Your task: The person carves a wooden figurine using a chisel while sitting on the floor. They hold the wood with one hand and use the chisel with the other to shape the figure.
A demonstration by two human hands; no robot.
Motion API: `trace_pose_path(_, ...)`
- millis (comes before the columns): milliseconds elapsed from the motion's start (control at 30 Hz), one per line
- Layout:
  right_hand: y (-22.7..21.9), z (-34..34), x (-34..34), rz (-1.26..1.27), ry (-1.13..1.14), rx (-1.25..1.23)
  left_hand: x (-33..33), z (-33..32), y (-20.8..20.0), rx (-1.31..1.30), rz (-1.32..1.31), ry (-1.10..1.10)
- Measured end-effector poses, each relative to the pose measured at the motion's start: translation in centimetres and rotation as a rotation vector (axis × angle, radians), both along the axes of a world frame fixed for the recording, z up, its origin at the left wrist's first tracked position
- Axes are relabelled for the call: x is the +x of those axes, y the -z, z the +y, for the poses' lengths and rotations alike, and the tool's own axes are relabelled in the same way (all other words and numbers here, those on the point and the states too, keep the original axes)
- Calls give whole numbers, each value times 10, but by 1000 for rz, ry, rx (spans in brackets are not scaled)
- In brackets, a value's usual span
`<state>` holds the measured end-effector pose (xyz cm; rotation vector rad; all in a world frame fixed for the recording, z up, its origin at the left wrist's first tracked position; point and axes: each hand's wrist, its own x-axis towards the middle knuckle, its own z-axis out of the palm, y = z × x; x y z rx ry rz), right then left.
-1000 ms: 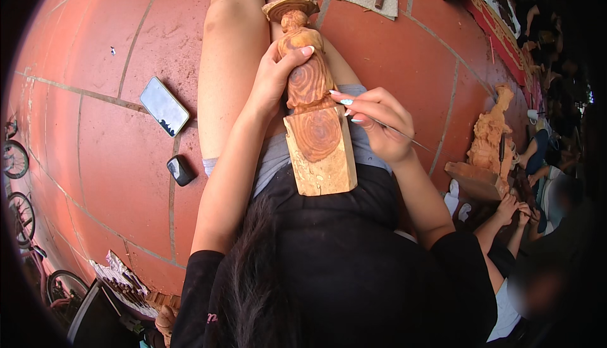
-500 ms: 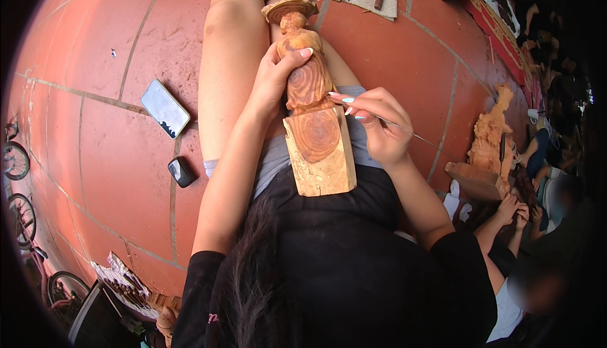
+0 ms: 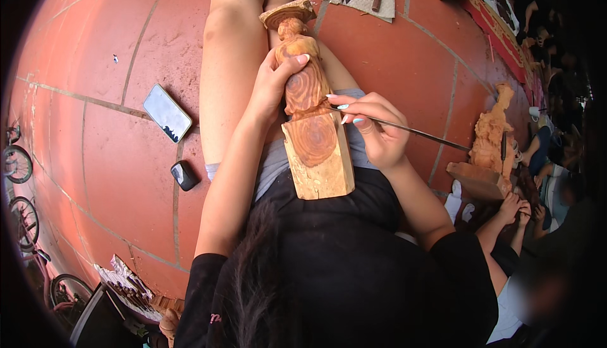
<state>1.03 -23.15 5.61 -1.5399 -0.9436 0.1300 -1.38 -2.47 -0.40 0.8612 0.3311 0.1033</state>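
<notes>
A carved wooden figure (image 3: 310,88) with a square block base lies on my lap, its base toward me and a flared cap at the far end. My left hand (image 3: 278,81) is wrapped round its upper body, thumb on top. In my right hand (image 3: 378,126) I pinch a thin dark metal rod-like tool (image 3: 430,137). Its tip meets the groove just above the block base, and its long shaft sticks out to the right. The exact shape of the tip is too small to make out.
A phone (image 3: 167,112) and a small black case (image 3: 184,175) lie on the red tiles at left. Carving tools rest on a mat (image 3: 385,11) ahead. At right stands another carving (image 3: 490,139), near a co-worker's hands (image 3: 513,209). More tools lie at lower left (image 3: 129,288).
The tool's shaft has swung in my right hand and now shows longer and darker toward the right. The figure has shifted very slightly; my left hand keeps its hold.
</notes>
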Motion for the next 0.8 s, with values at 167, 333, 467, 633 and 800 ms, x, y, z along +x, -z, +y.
trace_pose_path(167, 3, 5, 0, 10, 31, 17, 1, 0, -2, -17, 19, -10)
trace_pose_path(333, 2, 4, -8, 58, 54, 79, -1, -1, -5, -1, 3, -7)
trace_pose_path(467, 2, 7, -2, 17, 76, 25, -2, -2, -10, -38, 25, -7)
trace_pose_path(633, -1, 6, -12, 54, 158, 48, -1, 1, 1, 19, 18, -8)
trace_pose_path(800, -8, 7, -11, 47, 123, 27, -1, 0, 5, 45, 7, -9)
